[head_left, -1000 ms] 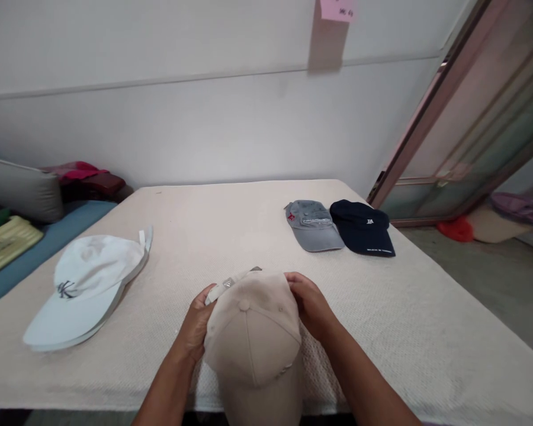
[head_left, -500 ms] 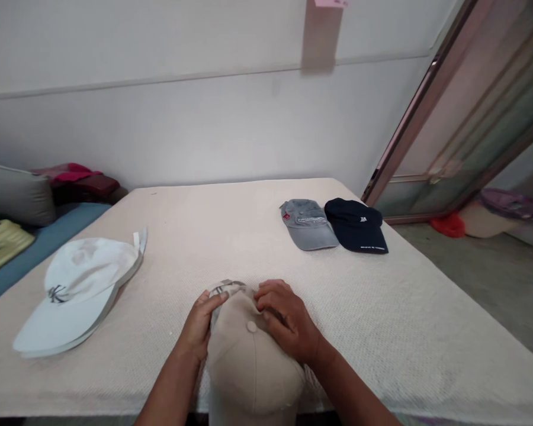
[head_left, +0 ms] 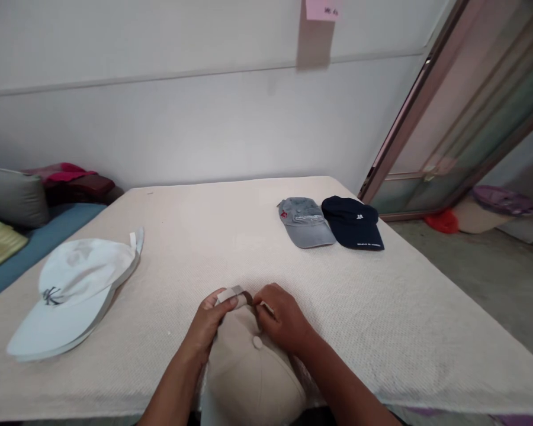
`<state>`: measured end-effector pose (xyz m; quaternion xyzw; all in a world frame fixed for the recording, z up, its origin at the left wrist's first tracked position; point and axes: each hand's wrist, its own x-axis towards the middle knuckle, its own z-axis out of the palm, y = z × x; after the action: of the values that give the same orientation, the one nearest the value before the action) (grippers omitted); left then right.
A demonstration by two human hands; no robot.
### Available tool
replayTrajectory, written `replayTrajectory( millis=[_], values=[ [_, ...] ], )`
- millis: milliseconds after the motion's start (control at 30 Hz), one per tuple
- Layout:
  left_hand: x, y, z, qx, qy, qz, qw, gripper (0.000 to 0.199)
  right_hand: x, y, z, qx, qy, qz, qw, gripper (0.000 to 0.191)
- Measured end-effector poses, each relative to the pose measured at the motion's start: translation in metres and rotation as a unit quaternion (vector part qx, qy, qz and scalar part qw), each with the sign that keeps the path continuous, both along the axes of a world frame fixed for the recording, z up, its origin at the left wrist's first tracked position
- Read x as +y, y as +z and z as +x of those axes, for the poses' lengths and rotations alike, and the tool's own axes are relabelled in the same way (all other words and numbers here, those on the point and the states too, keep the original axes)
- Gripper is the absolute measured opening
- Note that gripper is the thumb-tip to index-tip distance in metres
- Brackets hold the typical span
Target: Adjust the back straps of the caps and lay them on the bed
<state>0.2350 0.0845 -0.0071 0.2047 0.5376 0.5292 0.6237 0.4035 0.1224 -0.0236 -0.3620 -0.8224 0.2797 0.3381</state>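
A beige cap [head_left: 253,376] lies at the table's front edge, its button and crown facing up and its back strap toward the wall. My left hand [head_left: 208,322] grips the strap end at the left, thumb on top. On the right side of the strap, my right hand [head_left: 282,316] pinches the cap's back edge with bent fingers. White caps [head_left: 84,278], one seemingly stacked in another, rest at the left. Farther back on the right are a grey cap [head_left: 305,222] and a navy cap [head_left: 353,225], side by side.
A cream cloth covers the table [head_left: 204,231], which meets a white wall [head_left: 182,130]. A grey cushion [head_left: 13,192] is at the far left. On the right stand a framed door [head_left: 453,118] and a red item [head_left: 442,222] on the floor.
The cap's back strap has come up into clearer view between my hands. Both hands have shifted slightly, and the whole view has moved a little.
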Motion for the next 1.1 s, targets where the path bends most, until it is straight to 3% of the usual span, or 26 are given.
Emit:
replayTrajectory(
  millis=[133,267,600,833,1100],
  values=[
    [0.001,-0.002,0.004,0.023,-0.043,0.01,0.999,0.03,-0.001,0.001,-0.006,0.04,-0.037,-0.022,0.998,0.012],
    [0.002,-0.004,0.006,0.065,-0.043,0.01,0.997,0.029,-0.002,0.001,-0.013,0.042,-0.01,-0.01,0.999,0.022],
    [-0.001,-0.017,-0.001,0.153,-0.088,0.083,0.981,0.014,0.0,-0.005,-0.02,-0.02,0.019,0.011,1.0,0.022],
    [-0.002,-0.012,0.001,0.185,-0.094,0.094,0.974,0.014,0.001,-0.003,-0.02,-0.019,0.037,0.001,0.999,0.024],
    [-0.002,-0.008,0.006,0.226,-0.107,0.119,0.961,0.01,0.0,-0.005,-0.024,0.02,-0.02,-0.012,1.0,0.017]
  ],
)
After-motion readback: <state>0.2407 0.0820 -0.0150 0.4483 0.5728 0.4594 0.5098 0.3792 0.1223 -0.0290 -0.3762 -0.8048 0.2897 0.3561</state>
